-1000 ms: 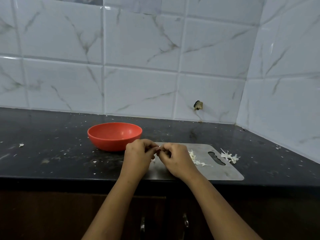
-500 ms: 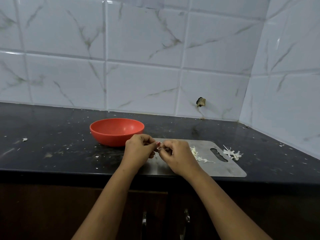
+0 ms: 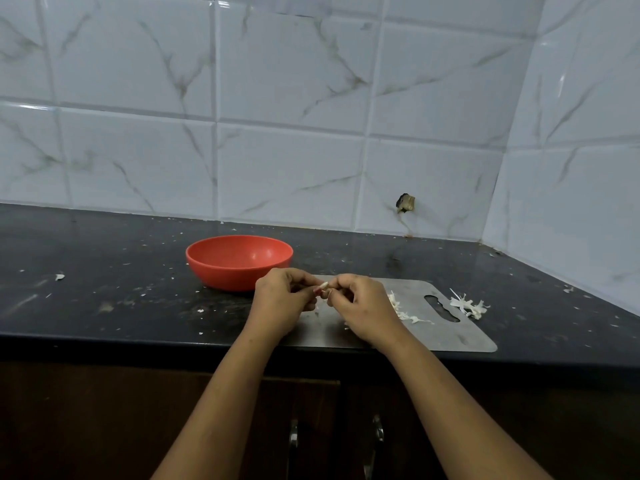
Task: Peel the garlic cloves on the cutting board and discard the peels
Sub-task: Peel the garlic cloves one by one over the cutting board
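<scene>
Left hand (image 3: 280, 303) and right hand (image 3: 363, 306) meeting at centre frame, forearms rising from the bottom edge. Fingers of both curled in, pinching one small garlic clove (image 3: 323, 285) between the fingertips, just above the left part of the cutting board (image 3: 460, 336). Only a pale tip of the clove on show, the rest tucked behind fingers; hard to tell how much skin is on it. Left end of the board hidden under the hands. Loose peels (image 3: 405, 311) on the board right of the right hand, partly covered by it. Another heap of peels (image 3: 467, 304) on the dark counter (image 3: 104, 271), just off the board's far right corner. Red bowl (image 3: 239, 261) up-left of the hands, glossy inside showing, near right rim behind the left knuckles.
</scene>
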`<state>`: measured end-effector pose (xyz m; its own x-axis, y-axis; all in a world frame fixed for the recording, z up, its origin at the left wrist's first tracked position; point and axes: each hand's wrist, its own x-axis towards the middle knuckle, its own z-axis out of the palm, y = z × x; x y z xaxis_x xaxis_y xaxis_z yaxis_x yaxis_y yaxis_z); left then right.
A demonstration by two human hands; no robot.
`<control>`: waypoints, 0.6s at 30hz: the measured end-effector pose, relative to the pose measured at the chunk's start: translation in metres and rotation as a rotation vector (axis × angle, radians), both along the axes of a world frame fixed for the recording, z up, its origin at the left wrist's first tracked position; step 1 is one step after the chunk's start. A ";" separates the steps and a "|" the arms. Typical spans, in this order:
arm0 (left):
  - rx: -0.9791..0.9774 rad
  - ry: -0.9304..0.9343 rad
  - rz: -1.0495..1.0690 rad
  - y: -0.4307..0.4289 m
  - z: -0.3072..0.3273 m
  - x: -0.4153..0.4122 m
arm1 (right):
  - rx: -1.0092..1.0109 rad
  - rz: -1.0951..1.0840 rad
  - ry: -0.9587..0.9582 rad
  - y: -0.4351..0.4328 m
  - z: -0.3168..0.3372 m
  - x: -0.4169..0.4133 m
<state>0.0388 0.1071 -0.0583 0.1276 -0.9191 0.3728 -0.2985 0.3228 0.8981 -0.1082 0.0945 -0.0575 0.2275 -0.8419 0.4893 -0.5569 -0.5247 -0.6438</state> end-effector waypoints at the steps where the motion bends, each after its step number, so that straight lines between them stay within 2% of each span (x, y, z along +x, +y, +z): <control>1: 0.002 0.006 0.002 0.000 0.000 0.000 | 0.003 0.001 -0.007 0.000 0.000 0.000; 9: 0.042 0.094 0.048 -0.002 -0.002 -0.001 | 0.034 -0.005 -0.073 -0.002 0.000 0.000; 13: 0.083 0.187 0.074 -0.003 -0.001 0.001 | 0.050 -0.038 -0.180 -0.002 0.001 -0.003; 18: 0.073 0.172 0.078 -0.003 -0.002 0.001 | 0.101 -0.024 -0.177 -0.001 0.001 0.000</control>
